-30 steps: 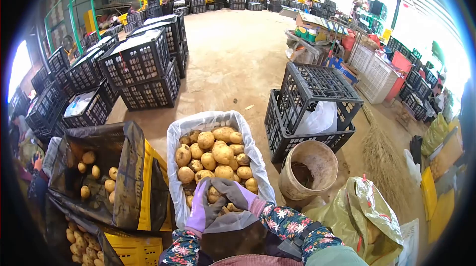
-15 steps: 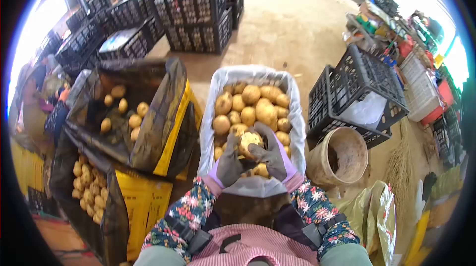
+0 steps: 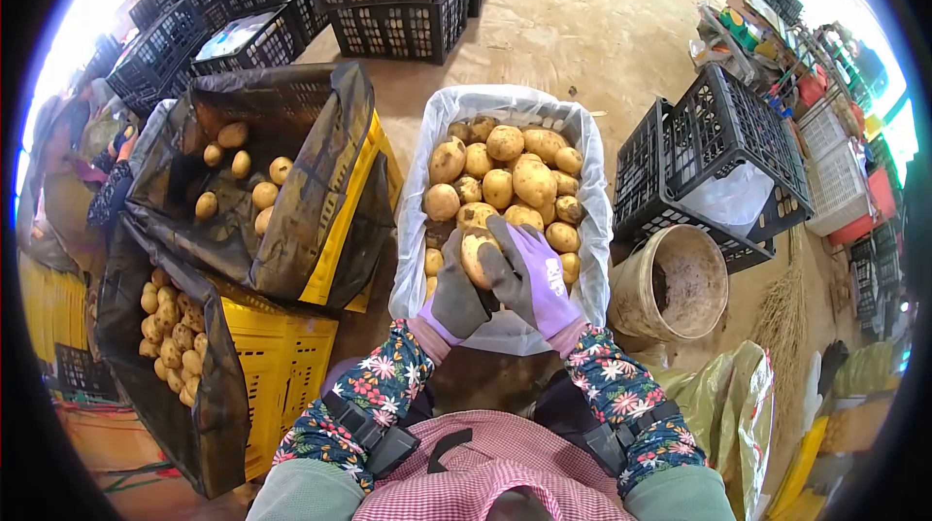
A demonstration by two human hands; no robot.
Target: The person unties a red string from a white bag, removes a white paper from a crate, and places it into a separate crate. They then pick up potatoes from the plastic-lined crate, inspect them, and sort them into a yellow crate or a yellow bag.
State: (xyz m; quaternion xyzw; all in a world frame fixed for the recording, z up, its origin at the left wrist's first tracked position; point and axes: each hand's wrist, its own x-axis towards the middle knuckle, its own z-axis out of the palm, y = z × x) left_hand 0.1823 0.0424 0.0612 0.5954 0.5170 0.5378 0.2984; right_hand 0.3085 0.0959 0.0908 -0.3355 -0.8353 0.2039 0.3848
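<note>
One potato (image 3: 477,257) sits clamped between left hand (image 3: 454,296) and right hand (image 3: 532,278), fingers curled tight around it; held just above white-lined crate (image 3: 595,181) full of potatoes (image 3: 510,181), near its close end.

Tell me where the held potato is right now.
In the head view the potato sits centre frame, held between the left hand and right hand, over the near end of the white-lined crate.

Head cam, one fisheye view.
Looks forward and steeply down, close over the near crate (image 3: 594,230); floor (image 3: 573,26) far.
</note>
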